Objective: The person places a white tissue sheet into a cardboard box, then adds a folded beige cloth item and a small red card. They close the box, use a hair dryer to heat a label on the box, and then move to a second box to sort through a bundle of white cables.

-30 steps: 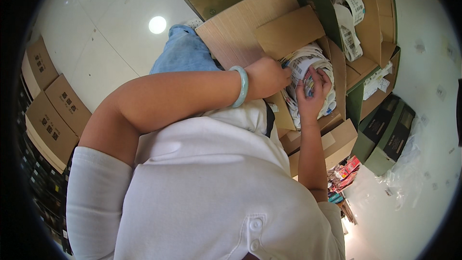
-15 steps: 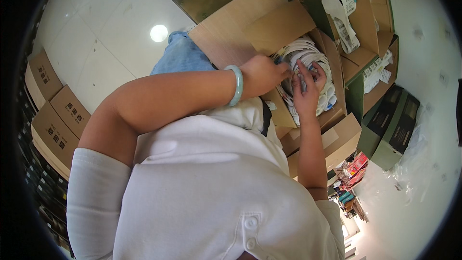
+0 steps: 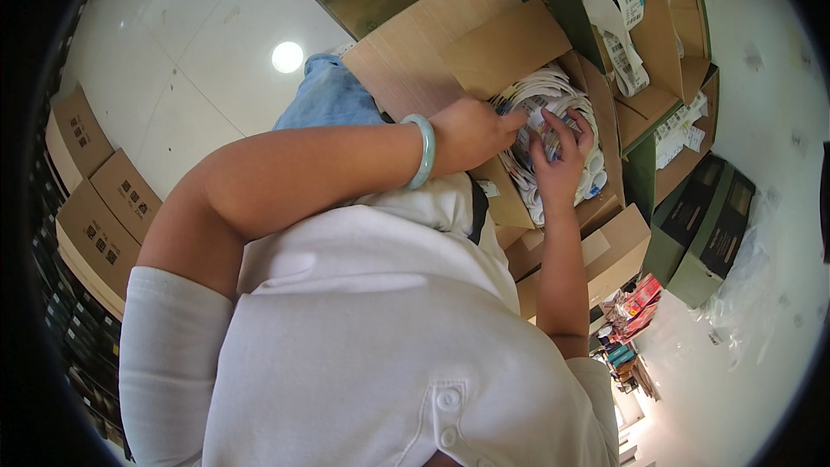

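Observation:
My left hand (image 3: 474, 133), with a pale green bangle at the wrist, reaches from the left over an open cardboard box (image 3: 609, 134). Its fingers are curled closed, and whatever they pinch is hidden. Inside the box lie coiled strips of printed white labels (image 3: 545, 86), packed closely together. Just beside the left hand, on its right, my right hand (image 3: 560, 164) hovers over or touches the coils. Its fingers are bent but apart, with nothing plainly held between them.
Another open box (image 3: 661, 104) beyond holds loose label strips (image 3: 624, 30). Green boxes (image 3: 705, 220) stand against the wall at right. A wood-coloured board (image 3: 415, 52) lies beside the label box. Stacked cartons (image 3: 108, 207) stand on the left over a tiled floor (image 3: 207, 60).
My right hand's fingers have spread and drawn a little away from the left hand, uncovering more of the printed coils. The left hand stays nearly in place.

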A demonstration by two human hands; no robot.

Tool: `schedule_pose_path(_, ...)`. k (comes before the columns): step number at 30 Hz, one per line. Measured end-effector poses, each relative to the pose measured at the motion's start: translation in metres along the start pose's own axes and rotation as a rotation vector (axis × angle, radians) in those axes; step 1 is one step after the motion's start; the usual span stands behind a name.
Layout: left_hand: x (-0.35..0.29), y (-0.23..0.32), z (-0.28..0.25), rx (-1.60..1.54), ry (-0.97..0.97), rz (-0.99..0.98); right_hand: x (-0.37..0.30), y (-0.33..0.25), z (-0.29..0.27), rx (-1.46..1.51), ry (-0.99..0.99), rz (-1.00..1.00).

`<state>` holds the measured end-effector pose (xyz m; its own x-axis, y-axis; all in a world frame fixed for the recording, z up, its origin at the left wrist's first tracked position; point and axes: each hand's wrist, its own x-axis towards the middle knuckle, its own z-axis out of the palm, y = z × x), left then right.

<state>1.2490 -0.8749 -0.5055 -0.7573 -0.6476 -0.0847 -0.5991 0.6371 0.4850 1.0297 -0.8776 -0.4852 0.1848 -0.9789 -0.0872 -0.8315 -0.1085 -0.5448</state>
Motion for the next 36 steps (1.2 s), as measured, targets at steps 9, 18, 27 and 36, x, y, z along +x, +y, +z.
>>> schedule_pose_path(9, -0.006, 0.001, 0.004, 0.091, 0.062, -0.029, 0.001, -0.001, -0.001, -0.035, 0.008, -0.012)
schedule_pose_path(18, -0.004, 0.000, -0.003, 0.042, -0.005, -0.026, 0.001, -0.002, -0.002, -0.049, -0.005, -0.020)
schedule_pose_path(27, 0.001, 0.000, 0.001, -0.065, 0.046, -0.004, -0.001, 0.000, -0.026, 0.141, -0.263, 0.078)
schedule_pose_path(36, 0.008, 0.007, -0.003, 0.000, -0.025, -0.029, -0.002, 0.006, -0.022, 0.119, -0.219, 0.059)
